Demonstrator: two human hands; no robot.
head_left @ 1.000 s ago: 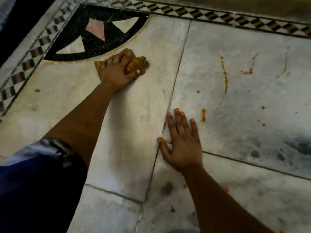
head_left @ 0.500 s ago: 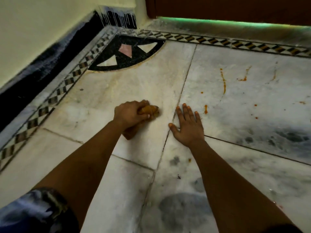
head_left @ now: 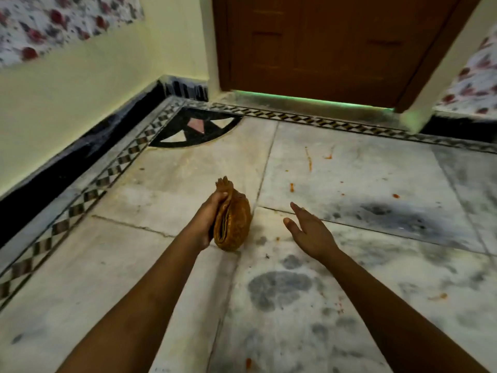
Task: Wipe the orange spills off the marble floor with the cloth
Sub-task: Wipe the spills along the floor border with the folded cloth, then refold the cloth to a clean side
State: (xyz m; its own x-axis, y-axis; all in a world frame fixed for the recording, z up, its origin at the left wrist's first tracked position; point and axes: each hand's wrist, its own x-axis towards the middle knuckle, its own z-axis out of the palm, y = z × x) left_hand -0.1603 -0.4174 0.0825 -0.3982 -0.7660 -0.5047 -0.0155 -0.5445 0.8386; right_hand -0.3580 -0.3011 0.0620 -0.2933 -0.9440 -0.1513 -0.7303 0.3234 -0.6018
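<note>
A brown wooden door (head_left: 336, 47) stands shut. Left of the door runs a yellow wall (head_left: 88, 84) with black skirting (head_left: 80, 149); before the door, a chequered inlay border (head_left: 309, 120).

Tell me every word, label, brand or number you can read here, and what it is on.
None: no readable text shows anywhere.
The folded orange-brown cloth gripped by the left hand bears no label.
The brown wooden door, the pale marble floor and the flowered wall band carry patterns only, no writing.

left hand (head_left: 207, 222) fingers hidden behind the cloth (head_left: 233, 224).
</note>
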